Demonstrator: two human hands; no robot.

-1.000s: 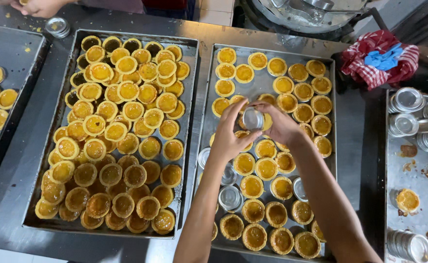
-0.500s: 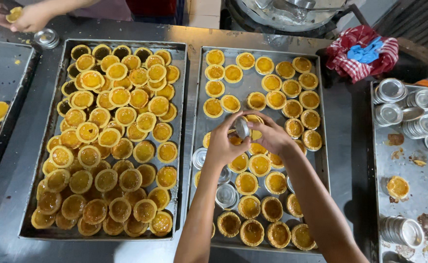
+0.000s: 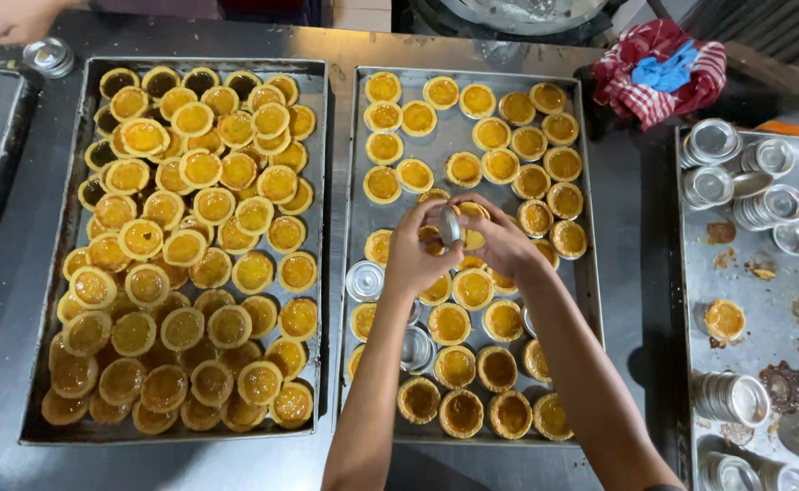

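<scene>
Small round metal tart mould [image 3: 450, 225], tipped on edge, sits pinched between both hands over the middle tray [image 3: 472, 109]. The left hand [image 3: 415, 255] grips it from the near side with fingers curled round its rim, and the right hand [image 3: 501, 241] closes on it from the other side; both hands are narrow, wrapped on that one mould. Whether a tart is inside it is hard to tell, since the fingers cover most of it.

Compared with a second ago, the hands have drawn closer together and the mould has turned from roughly face-up to nearly vertical, staying above the same patch of tray. That reads as a tart being worked loose from its tin, not yet set down.

Around the hands lie golden tarts [image 3: 473, 288] in loose rows, with a few empty moulds [image 3: 365, 281] left among them on the left edge of the tray. The left tray [image 3: 313, 91] is heaped with more tarts. At the right, a third tray [image 3: 690, 273] carries stacked empty tins [image 3: 710, 139] and one lone tart [image 3: 724, 319]. A red checked cloth [image 3: 658, 73] lies on the dark surface [image 3: 636, 300] beyond. Another person's hand [image 3: 8, 20] shows at the top left corner.
</scene>
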